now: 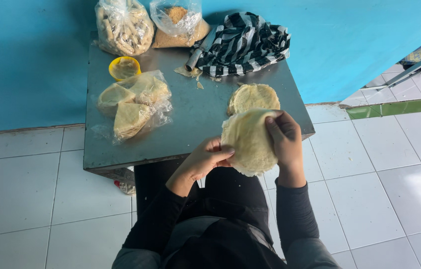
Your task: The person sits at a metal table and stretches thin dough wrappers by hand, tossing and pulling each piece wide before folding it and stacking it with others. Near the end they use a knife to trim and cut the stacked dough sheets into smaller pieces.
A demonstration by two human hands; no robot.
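Flatbread (248,142), a pale round stack, is held up over the near edge of the grey metal table (190,119), gripped between both hands. The right hand (285,137) has its fingers curled over the top edge, and the left hand (209,158) pinches the lower side. Behind it lie a striped cloth (243,44), bags of wrappers (133,102), another flat round (254,97) and a small yellow bowl (124,67).
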